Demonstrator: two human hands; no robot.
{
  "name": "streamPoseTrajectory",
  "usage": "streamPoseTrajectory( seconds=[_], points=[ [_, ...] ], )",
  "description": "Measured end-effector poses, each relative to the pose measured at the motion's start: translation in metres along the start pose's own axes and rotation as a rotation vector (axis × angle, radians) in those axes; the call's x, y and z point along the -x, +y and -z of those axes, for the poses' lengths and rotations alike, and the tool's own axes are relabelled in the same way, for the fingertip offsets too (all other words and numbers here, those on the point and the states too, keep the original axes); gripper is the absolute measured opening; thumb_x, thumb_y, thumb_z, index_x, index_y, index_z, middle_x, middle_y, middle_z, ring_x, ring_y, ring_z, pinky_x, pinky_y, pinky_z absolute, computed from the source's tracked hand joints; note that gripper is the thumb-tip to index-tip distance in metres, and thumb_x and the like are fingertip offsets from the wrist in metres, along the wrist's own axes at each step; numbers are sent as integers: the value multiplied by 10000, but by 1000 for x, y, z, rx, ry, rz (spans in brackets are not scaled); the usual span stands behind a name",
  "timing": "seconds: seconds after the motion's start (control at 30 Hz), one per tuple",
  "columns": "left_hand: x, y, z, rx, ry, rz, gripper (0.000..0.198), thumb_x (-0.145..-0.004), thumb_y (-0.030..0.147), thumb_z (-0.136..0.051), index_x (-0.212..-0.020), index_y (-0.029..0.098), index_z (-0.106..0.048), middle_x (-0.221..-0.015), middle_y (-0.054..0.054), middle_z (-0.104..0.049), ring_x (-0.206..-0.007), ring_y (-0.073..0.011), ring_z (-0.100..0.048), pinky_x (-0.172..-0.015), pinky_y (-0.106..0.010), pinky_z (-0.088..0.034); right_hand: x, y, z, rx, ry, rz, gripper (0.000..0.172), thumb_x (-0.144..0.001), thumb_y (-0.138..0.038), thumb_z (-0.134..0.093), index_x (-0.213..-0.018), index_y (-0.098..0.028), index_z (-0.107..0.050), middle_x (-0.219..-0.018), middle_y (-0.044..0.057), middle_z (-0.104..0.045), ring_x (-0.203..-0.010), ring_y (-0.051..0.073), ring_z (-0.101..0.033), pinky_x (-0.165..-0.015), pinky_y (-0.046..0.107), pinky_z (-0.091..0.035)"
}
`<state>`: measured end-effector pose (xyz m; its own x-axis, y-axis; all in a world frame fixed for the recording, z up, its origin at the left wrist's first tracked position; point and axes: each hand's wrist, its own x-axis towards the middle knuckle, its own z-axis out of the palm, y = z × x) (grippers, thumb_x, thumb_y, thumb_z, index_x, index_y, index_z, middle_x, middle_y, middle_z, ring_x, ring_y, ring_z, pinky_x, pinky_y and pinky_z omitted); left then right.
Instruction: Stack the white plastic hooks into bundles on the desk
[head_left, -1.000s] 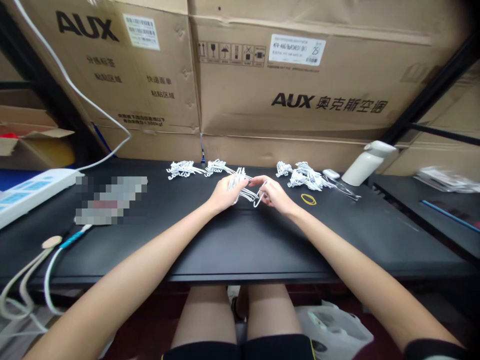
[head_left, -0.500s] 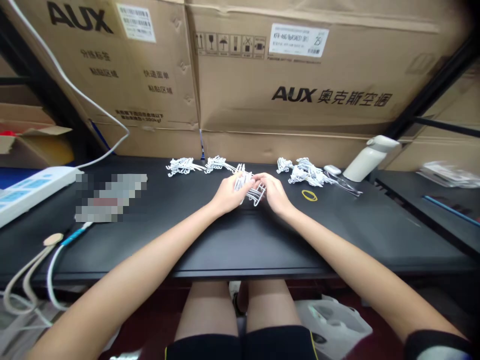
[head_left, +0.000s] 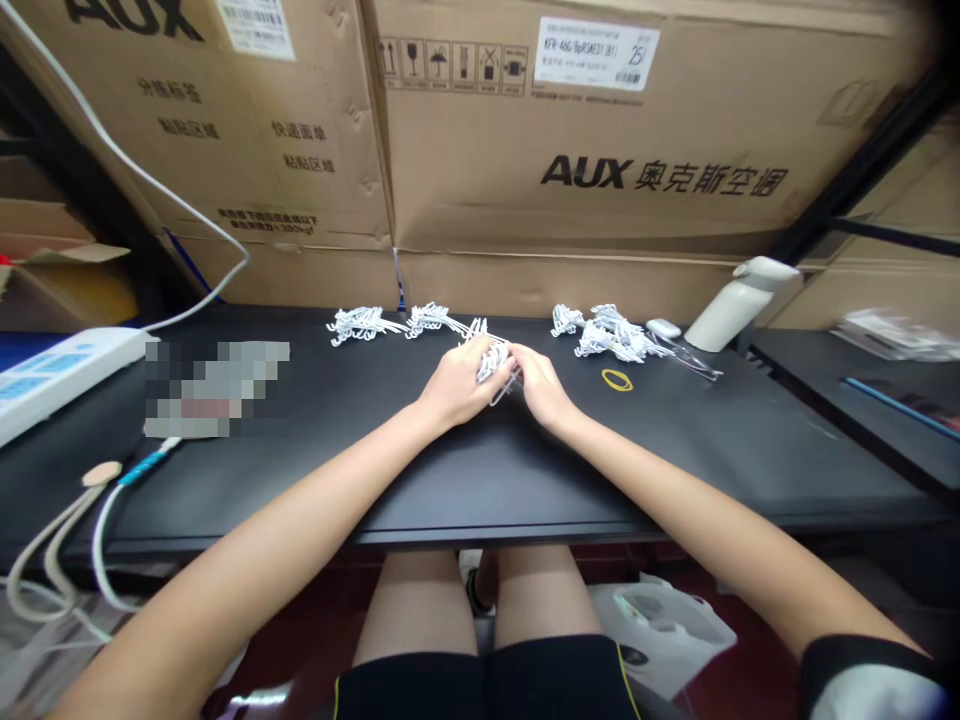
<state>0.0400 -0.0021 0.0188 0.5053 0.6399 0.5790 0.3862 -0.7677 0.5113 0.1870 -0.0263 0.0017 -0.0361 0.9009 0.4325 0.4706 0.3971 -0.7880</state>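
Over the middle of the black table, a bunch of white wire hooks [head_left: 492,364] is cupped between my two hands. My left hand [head_left: 456,386] is closed around the bunch, its thumb lying across the near side. Against the other side press the bent fingers of my right hand [head_left: 546,388], and its fingertips are partly hidden. Some wire ends stick out below, between the palms. Behind my hands lie more piles of the same hooks, one pile [head_left: 363,325] at the left and another [head_left: 616,338] at the right. A yellow rubber band [head_left: 617,380] lies to the right of my right hand.
Large cardboard boxes [head_left: 465,215] stand along the table's back. At the right are a white bottle [head_left: 735,312], a small white case [head_left: 663,328] and a clear plastic bag [head_left: 694,362]. A power strip [head_left: 64,370], a blurred-out flat object [head_left: 217,390] and cables occupy the left.
The hooks between my hands are drawn closer together, and fewer wires splay out toward the right hand. My left hand covers more of them. The view has tilted slightly downward.
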Motion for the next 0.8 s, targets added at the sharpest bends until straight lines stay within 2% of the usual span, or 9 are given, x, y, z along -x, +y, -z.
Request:
streamPoseTrajectory(
  seconds=[0.1, 0.27, 0.43, 0.63, 0.8],
  points=[
    [1, 3, 0, -7, -32, 75, 271, -892, 423, -456, -884, 169, -550, -757, -39, -588, -670, -158, -527, -673, -245, -372, 3, -6, -2, -142, 100, -48, 373, -929, -327, -320, -975, -183, -662, -984, 50, -674, -1001, 217, -598, -942, 355, -467],
    [3, 6, -1, -8, -47, 103, 308, -900, 429, -437, -1025, 165, -535, -780, -49, -621, -663, -168, -568, -644, -237, -376, 6, -12, -6, -210, 184, -38, 385, -927, -367, -347, -1113, -198, -638, -1236, 54, -599, -1189, 195, -525, -1061, 334, -376],
    [4, 2, -3, -71, -73, 63, 324, -895, 404, -450, -1085, 161, -548, -794, -68, -638, -666, -188, -585, -639, -254, -391, 8, -14, -12, -273, 135, -98, 492, -941, -476, -280, -1165, -199, -619, -1188, 73, -637, -1160, 208, -558, -1029, 352, -420],
    [5, 0, -2, -52, -84, 25, 315, -883, 387, -474, -1084, 159, -558, -804, -78, -648, -677, -199, -606, -646, -263, -415, 8, -16, -13, -246, 97, -105, 497, -945, -502, -271, -1259, -216, -526, -1322, 70, -546, -1240, 195, -495, -1087, 363, -360],
    [5, -1, -1, -57, -122, 1, 313, -893, 382, -451, -1086, 156, -551, -875, -101, -666, -724, -211, -618, -668, -278, -424, 6, -12, -10, -283, 33, -131, 504, -934, -525, -307, -1287, -220, -498, -1361, 67, -516, -1273, 199, -464, -1115, 378, -325]
  ],
)
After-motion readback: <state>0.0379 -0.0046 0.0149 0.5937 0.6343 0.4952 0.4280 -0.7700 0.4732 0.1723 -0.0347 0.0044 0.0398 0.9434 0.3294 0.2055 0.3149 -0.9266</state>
